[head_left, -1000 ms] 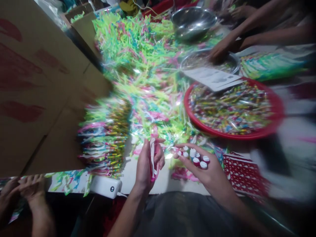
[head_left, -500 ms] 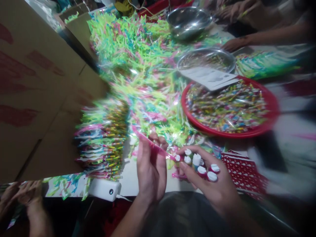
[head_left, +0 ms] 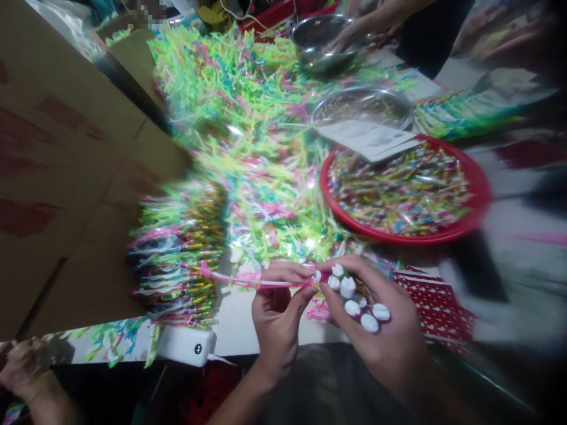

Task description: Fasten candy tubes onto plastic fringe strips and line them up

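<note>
A thin pink plastic strip (head_left: 261, 282) is pinched between the thumb and bent fingers of the left hand (head_left: 277, 327), and is drawn sideways above a white tabletop (head_left: 234, 321) toward the right hand (head_left: 376, 321). A cluster of small white-capped cylinders with red collars (head_left: 349, 298) is gripped in the half-closed fingers of the right hand, close to the strip's end (how that end is attached cannot be told, as it is partly hidden by the fingers). A long row of strung multicoloured tubes with fringes (head_left: 186, 254) is laid just left of the hands, beside a white power bank (head_left: 186, 346). Beyond them, a large heap of neon shredded plastic (head_left: 230, 100) is spread out, next to a round red plastic tray of wrapped sticks (head_left: 411, 239) and a steel bowl (head_left: 361, 88). A co-worker's hand (head_left: 349, 38) is held at a second steel bowl (head_left: 323, 59), and another person's hand (head_left: 24, 369) is seen at the lower left.
</note>
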